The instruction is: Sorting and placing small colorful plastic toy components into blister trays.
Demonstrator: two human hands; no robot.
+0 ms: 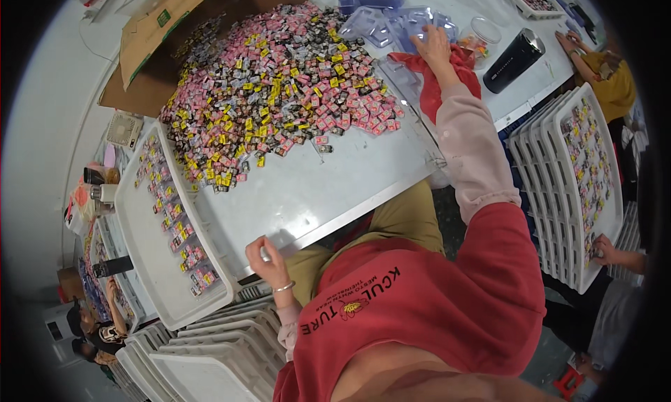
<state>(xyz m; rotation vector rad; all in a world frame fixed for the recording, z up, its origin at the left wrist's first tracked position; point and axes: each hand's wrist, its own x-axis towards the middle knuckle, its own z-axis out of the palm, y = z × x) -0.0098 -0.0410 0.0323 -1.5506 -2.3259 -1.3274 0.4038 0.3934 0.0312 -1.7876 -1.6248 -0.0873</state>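
My right hand (435, 51) reaches to the far side of the table, fingers spread over clear bluish plastic trays (402, 26). Whether it presses on them or hovers just above, I cannot tell. Under that wrist lies a red cloth (463, 70). My left hand (268, 262), with a bangle at the wrist, hangs by the table's near edge. Its fingers are curled, and nothing shows in them. A large heap of small pink, black and yellow packets (279, 87) spreads over the table between a cardboard box and the plastic trays.
The cardboard box (150, 45) lies open behind the heap. A white tray (150, 241) with rows of packets stands at the left, above stacked trays (210, 360). A black tumbler (514, 59) and clear tub (484, 31) stand right. Another person's hand (604, 250) touches the right tray stack (552, 192).
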